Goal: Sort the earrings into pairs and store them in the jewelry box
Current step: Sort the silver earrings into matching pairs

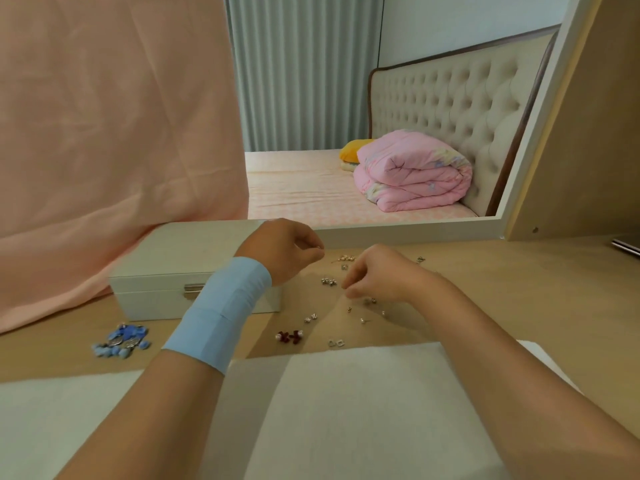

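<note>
White cloth (346, 410) lay nearest, over desk (502, 292) edge. Beyond it: blue earrings (121, 341) heaped left, red earrings (289, 336) side by side mid-desk, silver studs (330, 281) scattered.
Right hand (377, 275) dipped among studs, fingertips drawn together; stud pinched or not, could not tell.
Left hand (284, 251) hovered, fingers curled, contents unclear.
Jewelry box (162, 268) sat closed behind left wrist.
Judgement: best to pinch one stud by head, set it beside its twin, open lid after.
</note>
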{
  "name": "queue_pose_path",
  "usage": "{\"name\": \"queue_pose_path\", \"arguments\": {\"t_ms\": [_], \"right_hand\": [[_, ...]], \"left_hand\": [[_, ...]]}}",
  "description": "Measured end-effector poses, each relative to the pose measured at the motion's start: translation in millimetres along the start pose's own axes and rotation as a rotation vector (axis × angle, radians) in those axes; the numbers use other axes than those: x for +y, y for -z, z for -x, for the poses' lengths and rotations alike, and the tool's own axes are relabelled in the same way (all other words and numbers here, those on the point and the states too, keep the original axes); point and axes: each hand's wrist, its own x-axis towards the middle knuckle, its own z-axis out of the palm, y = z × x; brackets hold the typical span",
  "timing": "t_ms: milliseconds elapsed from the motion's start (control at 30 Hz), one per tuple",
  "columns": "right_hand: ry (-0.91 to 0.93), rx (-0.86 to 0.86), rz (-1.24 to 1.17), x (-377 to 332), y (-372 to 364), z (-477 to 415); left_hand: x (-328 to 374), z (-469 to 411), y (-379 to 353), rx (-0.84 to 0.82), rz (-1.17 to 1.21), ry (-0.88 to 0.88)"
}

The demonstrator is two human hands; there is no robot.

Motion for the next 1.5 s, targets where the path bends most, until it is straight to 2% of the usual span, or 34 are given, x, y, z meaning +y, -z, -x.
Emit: {"name": "queue_pose_path", "arguments": {"t_ms": [100, 167, 333, 500, 733, 1000, 1267, 1500], "right_hand": [[-0.044, -0.058, 0.187, 0.0, -8.5, -2.7], [-0.030, -0.064, 0.221, -3.0, -10.5, -3.7], [0.003, -0.061, 0.153, -5.2, -7.8, -1.7], [0.003, 0.033, 0.086, 1.3, 13.0, 5.3], [-0.072, 0.184, 0.018, 41.7, 47.2, 21.3], [-0.108, 0.284, -0.060, 81.2, 53.6, 26.6], [-0.081, 0.257, -0.094, 90.5, 61.2, 12.9], [-0.085, 0.241, -0.082, 97.0, 54.8, 1.6]], "left_hand": [[-0.6, 5.2, -5.8, -0.040, -0.018, 0.002], [0.3, 8.7, -11.0, -0.057, -0.052, -0.005], [5.8, 16.1, -19.7, -0.067, -0.100, -0.023], [22.0, 17.4, -41.9, -0.078, -0.093, -0.013], [32.7, 6.6, -72.0, -0.120, 0.042, 0.055], [28.4, 0.8, -77.5, -0.192, -0.211, 0.088], [25.7, -3.4, -68.5, -0.249, -0.265, 0.082], [43.4, -30.9, -77.1, -0.203, -0.111, 0.042]]}}
